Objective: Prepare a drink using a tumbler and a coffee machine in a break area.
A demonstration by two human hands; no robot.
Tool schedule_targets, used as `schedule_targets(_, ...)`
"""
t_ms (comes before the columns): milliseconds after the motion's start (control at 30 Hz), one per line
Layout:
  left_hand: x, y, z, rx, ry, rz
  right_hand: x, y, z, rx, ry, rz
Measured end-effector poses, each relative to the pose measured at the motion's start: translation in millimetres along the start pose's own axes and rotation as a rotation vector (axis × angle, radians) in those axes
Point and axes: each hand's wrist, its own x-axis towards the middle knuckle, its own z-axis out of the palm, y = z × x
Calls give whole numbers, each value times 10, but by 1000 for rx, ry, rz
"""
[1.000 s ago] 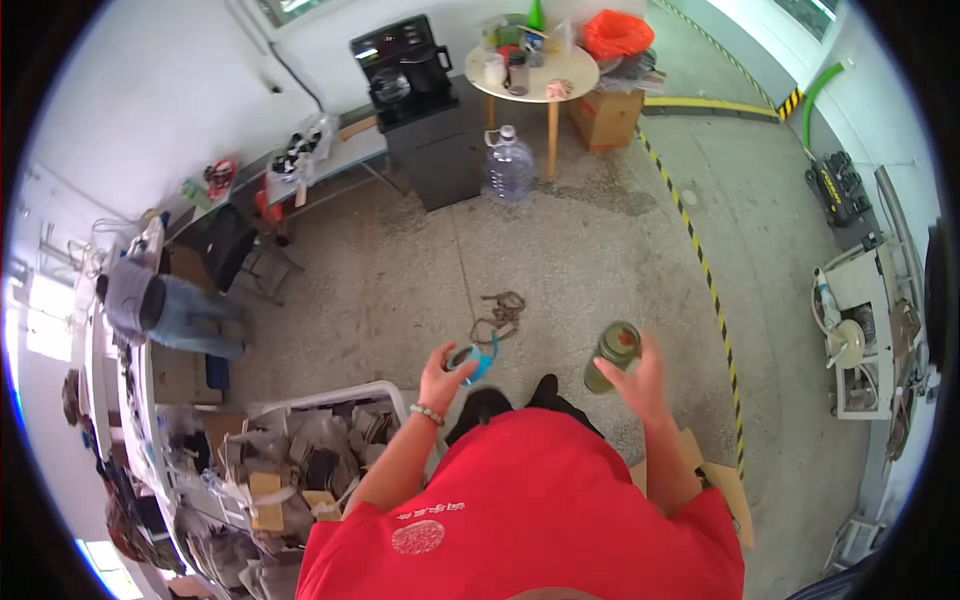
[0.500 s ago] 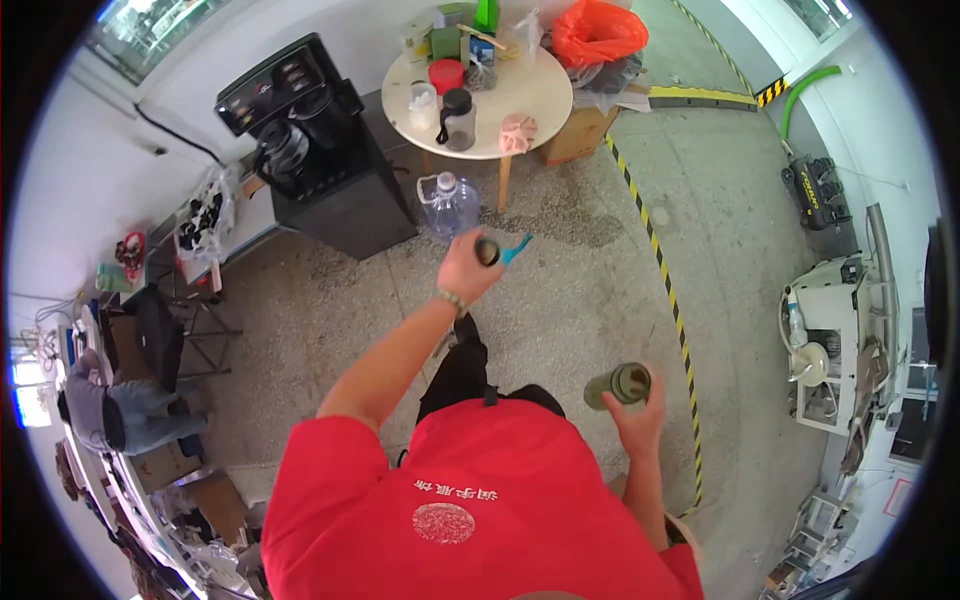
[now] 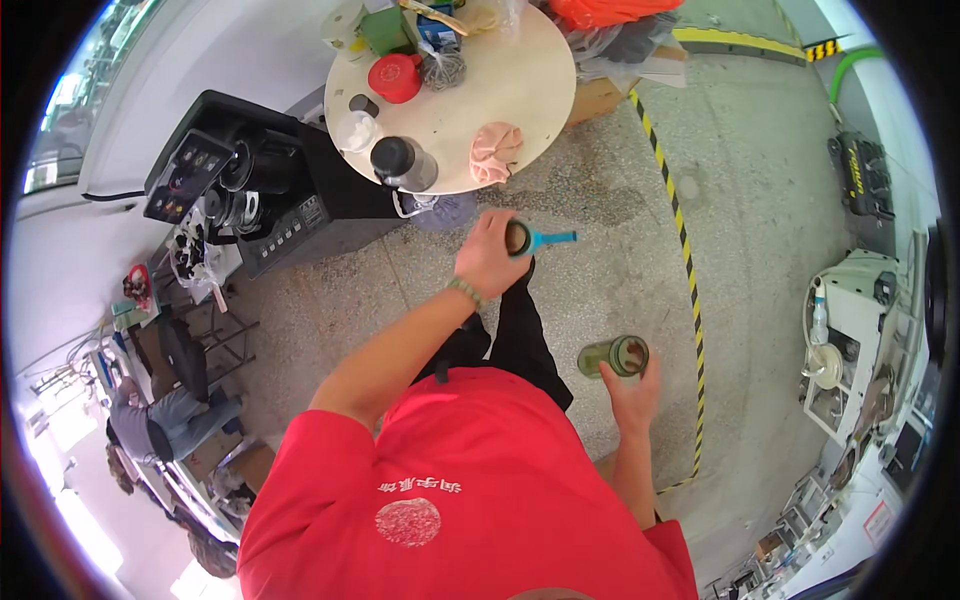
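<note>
My left hand (image 3: 487, 262), with a beaded bracelet at its wrist, is closed around a dark round bottle lid (image 3: 517, 238). A blue strap (image 3: 555, 238) sticks out from the lid to the right. Lower and to the right, my right hand (image 3: 632, 393) grips a see-through green bottle (image 3: 600, 358), which lies tilted on its side with its uncovered mouth toward my palm. Ahead of my left hand is the round table (image 3: 450, 130), bearing a dark-lidded clear jug (image 3: 405, 163) and a crumpled pink cloth (image 3: 496, 152).
A red round container (image 3: 395, 78) and several boxes stand farther back on the table. A black drinks machine (image 3: 260, 180) is to its left. Under the table edge sits a large clear water bottle (image 3: 443, 210). Yellow-black tape (image 3: 670, 200) crosses the floor. At far left, a person (image 3: 165, 415) is bent over.
I have stepped closer to the table, which now appears larger and nearer. Both hands keep their holds; the blue strap now points straight right.
</note>
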Motion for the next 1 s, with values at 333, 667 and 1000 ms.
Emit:
schedule_targets(333, -746, 172, -1013, -149, 117, -229, 1740, -988, 443, 52, -271, -330)
schedule_targets(667, -1882, -66, -1371, -1221, 613, -548, 2097, -2626, 1149, 226, -626, -800)
schedule_targets(1000, -1914, -716, -1905, -1413, 401, -495, 1938, -3226, 1340, 127, -196, -773)
